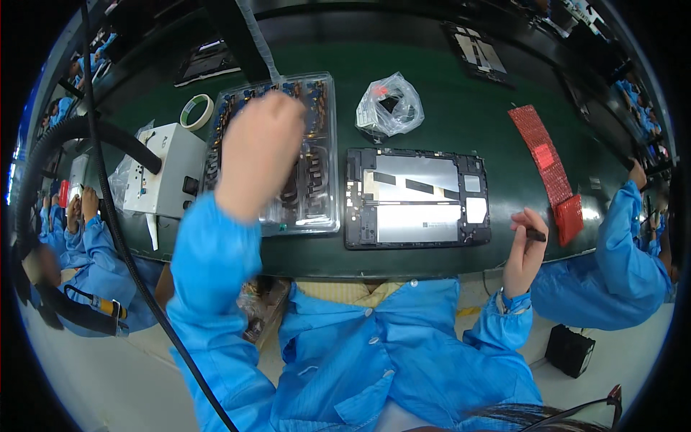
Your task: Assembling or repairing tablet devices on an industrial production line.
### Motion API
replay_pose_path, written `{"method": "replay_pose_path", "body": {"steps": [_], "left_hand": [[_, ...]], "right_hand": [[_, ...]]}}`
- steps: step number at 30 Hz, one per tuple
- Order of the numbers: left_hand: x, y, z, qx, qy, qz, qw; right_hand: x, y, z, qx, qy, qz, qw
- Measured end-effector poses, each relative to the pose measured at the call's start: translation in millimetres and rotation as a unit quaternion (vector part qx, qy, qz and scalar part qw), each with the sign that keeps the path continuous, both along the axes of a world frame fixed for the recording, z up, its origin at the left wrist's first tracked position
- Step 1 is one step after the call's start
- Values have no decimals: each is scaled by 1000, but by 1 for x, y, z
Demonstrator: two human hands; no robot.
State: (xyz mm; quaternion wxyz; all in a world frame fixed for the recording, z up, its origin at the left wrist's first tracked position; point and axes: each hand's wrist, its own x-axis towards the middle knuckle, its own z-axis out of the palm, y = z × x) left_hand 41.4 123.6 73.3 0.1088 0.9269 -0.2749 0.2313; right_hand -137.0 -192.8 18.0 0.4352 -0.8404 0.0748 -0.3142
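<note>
Parts tray (pixel 320 216) half hidden under blurred left hand (pixel 259 147), grip unreadable; right hand (pixel 524 248) pinching dark tool (pixel 535 234).

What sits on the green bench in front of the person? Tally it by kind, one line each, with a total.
Clear parts tray: 1
Open tablet frame: 1
Clear plastic bag: 1
Tape roll: 1
White box unit: 1
Red strip of parts: 1
Total: 6

The left hand is over the tray; the right hand holds a small dark tool.

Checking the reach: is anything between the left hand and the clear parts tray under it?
Nothing visible. The left hand hangs blurred right above the clear parts tray, with no other thing between them; whether it touches the tray cannot be told.
</note>
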Motion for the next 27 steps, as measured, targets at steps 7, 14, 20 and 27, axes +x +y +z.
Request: {"method": "replay_pose_path", "body": {"steps": [7, 14, 20, 27], "left_hand": [[79, 30, -36, 136, 79, 11, 987], [84, 24, -40, 175, 49, -1, 983], [84, 29, -43, 143, 4, -34, 989], [46, 42, -1, -8, 59, -25, 998]], "right_hand": [[-15, 34, -4, -56, -79, 92, 991], [-23, 35, -6, -34, -79, 99, 991], [-18, 46, -4, -38, -54, 132, 989], [-11, 57, -8, -35, -43, 145, 988]]}}
